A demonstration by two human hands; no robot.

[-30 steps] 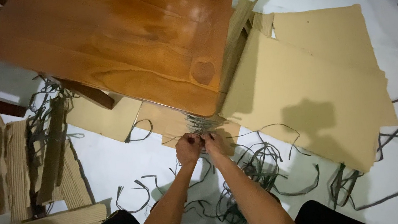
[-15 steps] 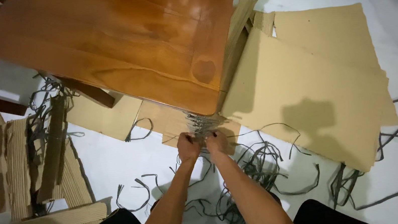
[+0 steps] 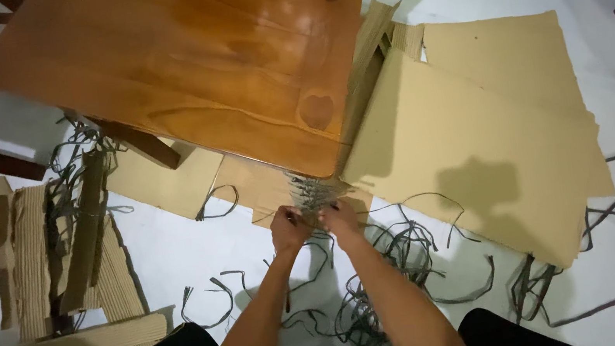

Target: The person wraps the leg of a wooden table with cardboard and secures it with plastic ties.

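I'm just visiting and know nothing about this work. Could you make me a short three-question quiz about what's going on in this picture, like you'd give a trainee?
1. True or false: the left hand and right hand are close together, both on the bundle of grey strands at the corner of the wooden table.
2. What lies on the white floor to the right of the table? A) a large flat cardboard sheet B) a blue bucket C) a folded blanket
3. What is scattered loosely on the floor around the person's arms?

Key:
1. True.
2. A, the cardboard sheet.
3. Loose grey strips, tangled and curling.
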